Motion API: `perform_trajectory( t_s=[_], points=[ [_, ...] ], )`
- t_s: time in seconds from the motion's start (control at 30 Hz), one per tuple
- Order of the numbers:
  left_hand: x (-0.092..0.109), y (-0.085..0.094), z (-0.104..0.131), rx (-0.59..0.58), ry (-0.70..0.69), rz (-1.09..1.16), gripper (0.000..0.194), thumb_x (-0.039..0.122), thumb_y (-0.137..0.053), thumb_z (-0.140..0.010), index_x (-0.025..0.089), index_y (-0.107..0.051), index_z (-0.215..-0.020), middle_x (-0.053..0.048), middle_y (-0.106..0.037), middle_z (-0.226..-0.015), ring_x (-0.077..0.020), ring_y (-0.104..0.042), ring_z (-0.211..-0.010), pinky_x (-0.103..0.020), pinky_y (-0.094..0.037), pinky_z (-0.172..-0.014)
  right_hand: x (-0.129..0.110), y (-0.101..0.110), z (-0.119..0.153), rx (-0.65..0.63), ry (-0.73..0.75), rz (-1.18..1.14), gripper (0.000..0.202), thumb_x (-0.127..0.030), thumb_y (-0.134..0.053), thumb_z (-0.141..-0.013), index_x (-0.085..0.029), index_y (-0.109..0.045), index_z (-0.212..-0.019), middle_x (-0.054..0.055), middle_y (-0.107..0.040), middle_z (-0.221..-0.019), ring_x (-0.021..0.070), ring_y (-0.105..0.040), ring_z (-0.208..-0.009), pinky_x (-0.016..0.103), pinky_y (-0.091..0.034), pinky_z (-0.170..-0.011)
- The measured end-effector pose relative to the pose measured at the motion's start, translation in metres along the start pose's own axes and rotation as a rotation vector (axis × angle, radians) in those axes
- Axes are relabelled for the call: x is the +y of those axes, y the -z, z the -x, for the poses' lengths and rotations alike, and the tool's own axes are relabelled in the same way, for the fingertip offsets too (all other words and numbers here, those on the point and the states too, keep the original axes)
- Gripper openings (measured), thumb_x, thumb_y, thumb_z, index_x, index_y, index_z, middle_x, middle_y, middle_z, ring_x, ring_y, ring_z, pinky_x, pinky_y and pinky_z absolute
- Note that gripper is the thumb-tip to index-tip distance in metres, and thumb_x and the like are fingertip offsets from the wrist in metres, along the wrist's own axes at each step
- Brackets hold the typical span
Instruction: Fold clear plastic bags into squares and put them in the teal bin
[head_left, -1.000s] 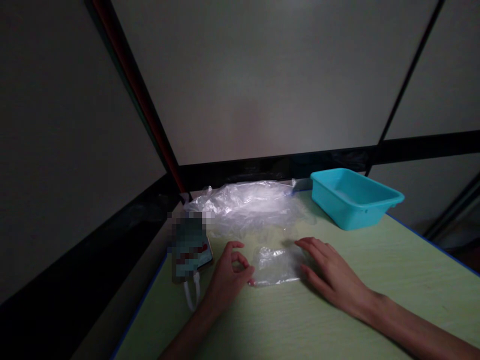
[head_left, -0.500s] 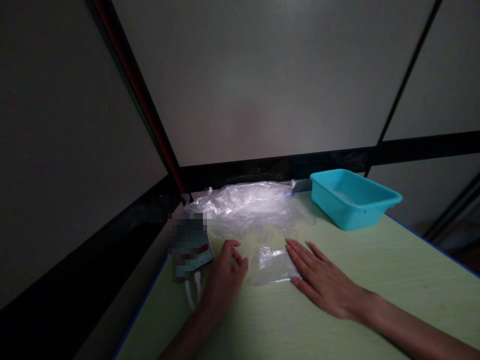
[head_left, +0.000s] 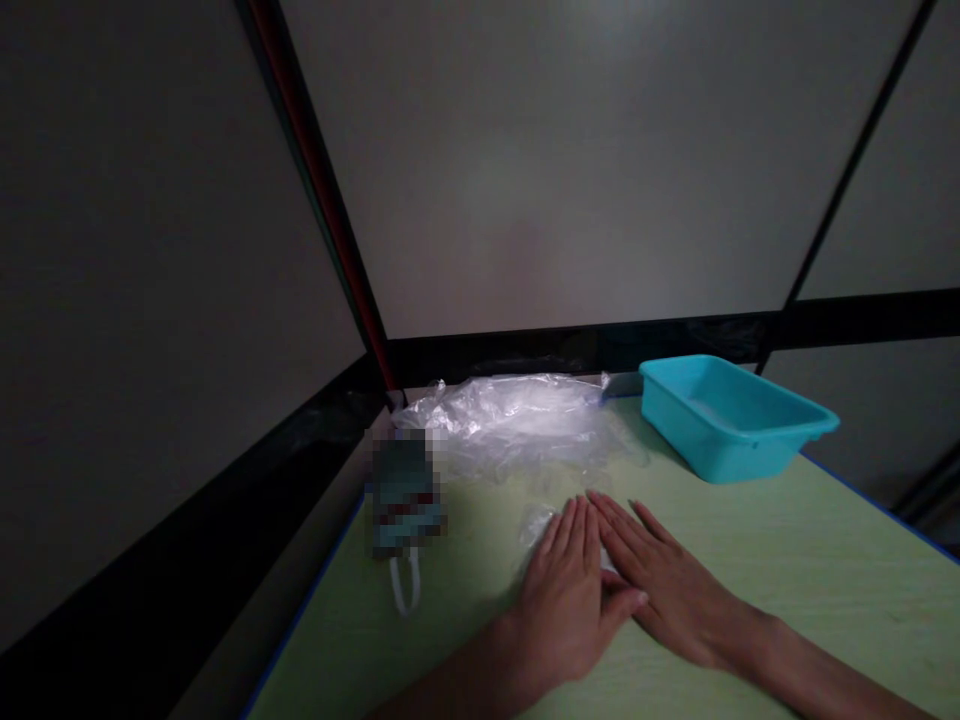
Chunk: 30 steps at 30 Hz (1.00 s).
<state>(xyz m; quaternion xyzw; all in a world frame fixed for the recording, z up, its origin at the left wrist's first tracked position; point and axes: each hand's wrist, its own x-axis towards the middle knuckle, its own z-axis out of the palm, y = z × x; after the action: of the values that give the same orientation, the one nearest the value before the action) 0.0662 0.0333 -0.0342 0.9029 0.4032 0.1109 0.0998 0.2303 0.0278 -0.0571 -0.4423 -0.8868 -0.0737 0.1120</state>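
Note:
A small clear plastic bag [head_left: 537, 524] lies flat on the pale green table, mostly covered by my hands. My left hand [head_left: 566, 590] rests palm down over it with fingers stretched out. Beside it, my right hand [head_left: 660, 570] lies flat on the bag's right part, its fingertips meeting those of the left. The left thumb reaches across to the right hand. Both hands are open, pressing rather than gripping.
Crumpled clear plastic bags [head_left: 517, 410] are heaped at the table's back edge. A turquoise plastic basin [head_left: 739, 455] stands at the back right. A phone-like device [head_left: 405, 495], blurred out, with a white cable [head_left: 406, 590] is on the left. Wall panels rise behind the table [head_left: 750, 560].
My left hand has moved right from beside the device onto the bag and flattened, meeting the right hand. The right hand stays flat on the bag. The view has shifted slightly.

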Motion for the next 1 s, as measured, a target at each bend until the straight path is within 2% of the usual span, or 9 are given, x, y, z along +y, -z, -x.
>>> perform_trajectory(
  t_s=[0.1, 0.33, 0.57, 0.77, 0.87, 1.0],
  points=[
    [-0.008, -0.001, 0.005, 0.013, -0.009, -0.026, 0.075, 0.059, -0.023, -0.085, 0.004, -0.021, -0.136, -0.016, -0.015, -0.143, -0.0247, -0.01, -0.132, -0.038, -0.017, -0.108, -0.001, 0.002, 0.0, -0.017, -0.03, 0.007, 0.057, -0.036, -0.031, -0.091, -0.01, -0.016, -0.139, 0.016, -0.023, -0.142, 0.0241, -0.02, -0.13, 0.046, -0.024, -0.104],
    [-0.024, 0.007, 0.017, 0.023, 0.008, -0.059, 0.07, 0.056, -0.023, -0.086, 0.005, -0.024, -0.135, -0.015, -0.016, -0.143, -0.0244, -0.012, -0.132, -0.038, -0.017, -0.108, -0.003, 0.007, 0.0, -0.046, -0.038, 0.004, 0.058, -0.036, -0.028, -0.092, -0.01, -0.007, -0.14, 0.015, -0.019, -0.143, 0.0243, -0.017, -0.131, 0.048, -0.024, -0.103],
    [-0.036, 0.009, 0.025, 0.042, 0.052, -0.107, 0.072, 0.059, -0.023, -0.085, 0.007, -0.023, -0.136, -0.014, -0.015, -0.143, -0.0254, -0.01, -0.132, -0.043, -0.014, -0.108, -0.002, 0.007, 0.001, -0.061, -0.056, -0.029, 0.057, -0.037, -0.028, -0.092, -0.014, -0.006, -0.14, 0.013, -0.018, -0.143, 0.0242, -0.016, -0.131, 0.049, -0.023, -0.103],
    [-0.036, 0.01, 0.027, 0.045, 0.058, -0.08, 0.073, 0.06, -0.025, -0.084, 0.011, -0.02, -0.137, -0.011, -0.009, -0.145, -0.0244, -0.005, -0.133, -0.044, -0.011, -0.108, -0.005, 0.013, -0.002, -0.131, -0.118, -0.112, 0.056, -0.04, -0.027, -0.092, -0.011, -0.017, -0.139, 0.013, -0.018, -0.144, 0.0238, -0.016, -0.131, 0.05, -0.019, -0.104],
    [-0.036, 0.012, 0.029, 0.056, 0.049, -0.054, 0.071, 0.057, -0.035, -0.082, 0.015, -0.021, -0.137, -0.009, -0.006, -0.146, -0.0254, -0.002, -0.133, -0.047, -0.008, -0.107, -0.004, 0.017, -0.002, -0.097, -0.171, -0.198, 0.054, -0.038, -0.03, -0.091, -0.011, -0.023, -0.137, 0.014, -0.023, -0.143, 0.0243, -0.021, -0.13, 0.049, -0.022, -0.104],
    [-0.032, 0.018, 0.03, 0.056, 0.063, -0.028, 0.07, 0.047, -0.047, -0.078, 0.016, -0.023, -0.137, -0.01, -0.007, -0.146, -0.0258, -0.003, -0.133, -0.049, -0.006, -0.106, 0.0, 0.02, -0.003, 0.026, -0.289, -0.384, 0.042, -0.031, -0.029, -0.091, -0.01, -0.033, -0.126, 0.017, -0.044, -0.127, 0.0221, -0.042, -0.117, 0.041, -0.035, -0.098]
  ],
)
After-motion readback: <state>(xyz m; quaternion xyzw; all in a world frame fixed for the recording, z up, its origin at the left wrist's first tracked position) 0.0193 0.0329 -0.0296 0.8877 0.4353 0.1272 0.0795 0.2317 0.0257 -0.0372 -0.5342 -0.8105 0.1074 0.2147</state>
